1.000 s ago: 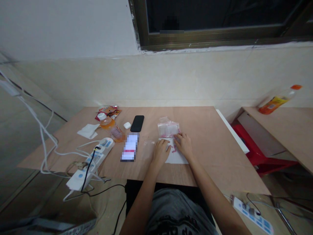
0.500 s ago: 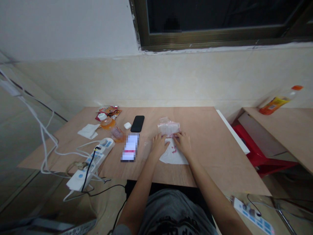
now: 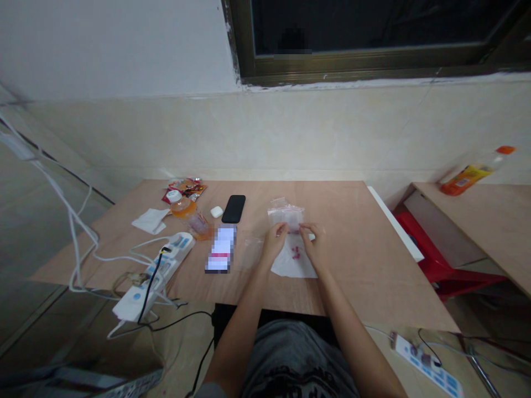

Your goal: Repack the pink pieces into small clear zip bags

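On the tabletop point(image 3: 373, 249), a black phone point(image 3: 233, 209) lies left of your left hand point(image 3: 274, 241), whose grip pinches the near edge of a clear bag point(image 3: 286, 215). White paper point(image 3: 292, 268) bearing red bits point(image 3: 295, 252) lies nearer you. Your right hand point(image 3: 314, 241) pinches that edge too.

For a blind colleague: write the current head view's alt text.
A person's left hand and right hand are at the near end of clear plastic bags; small red pieces lie on a white sheet closer in. To their left on the table lie a dark phone, a lit phone and a bottle.
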Motion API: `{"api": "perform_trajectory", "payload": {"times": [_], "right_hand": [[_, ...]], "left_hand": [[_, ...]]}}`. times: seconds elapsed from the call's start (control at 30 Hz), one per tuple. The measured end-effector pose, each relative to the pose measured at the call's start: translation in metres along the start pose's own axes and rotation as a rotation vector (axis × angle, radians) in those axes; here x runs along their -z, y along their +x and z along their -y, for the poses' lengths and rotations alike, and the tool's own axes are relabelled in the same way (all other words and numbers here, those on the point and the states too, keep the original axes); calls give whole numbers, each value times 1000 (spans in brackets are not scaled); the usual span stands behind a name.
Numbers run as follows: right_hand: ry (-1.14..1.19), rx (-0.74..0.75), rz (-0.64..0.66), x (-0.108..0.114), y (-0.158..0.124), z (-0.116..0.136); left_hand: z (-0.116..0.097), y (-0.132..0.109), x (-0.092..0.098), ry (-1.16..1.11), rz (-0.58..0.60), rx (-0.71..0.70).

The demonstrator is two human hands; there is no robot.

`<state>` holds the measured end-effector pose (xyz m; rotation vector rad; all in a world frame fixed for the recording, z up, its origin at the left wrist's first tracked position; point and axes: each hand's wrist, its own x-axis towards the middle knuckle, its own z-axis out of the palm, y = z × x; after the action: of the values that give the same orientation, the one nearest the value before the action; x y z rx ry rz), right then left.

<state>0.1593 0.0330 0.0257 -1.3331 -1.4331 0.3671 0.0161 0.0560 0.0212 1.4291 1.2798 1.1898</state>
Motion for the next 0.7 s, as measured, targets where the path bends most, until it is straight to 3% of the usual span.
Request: {"api": "perform_trajectory", "payload": {"times": [0.17,0.3,0.47,0.63,0.7], "right_hand": [[550,-282,-71,12,-3,26],[749,-469,-158,17,-8,32],[765,-554,-199,16,-12,24],[536,-442,-295,17,-17,20],[441,-392,-228,18,-21,24]], "left_hand": [[-9,-13,-1,-368,-35,221],[-19,-25,3,-504,-16,251],[-25,-36,12,-479,51,230],[-28,-46,21,-528,-67,226],[-32,-48,23,-531,-114,216]]}}
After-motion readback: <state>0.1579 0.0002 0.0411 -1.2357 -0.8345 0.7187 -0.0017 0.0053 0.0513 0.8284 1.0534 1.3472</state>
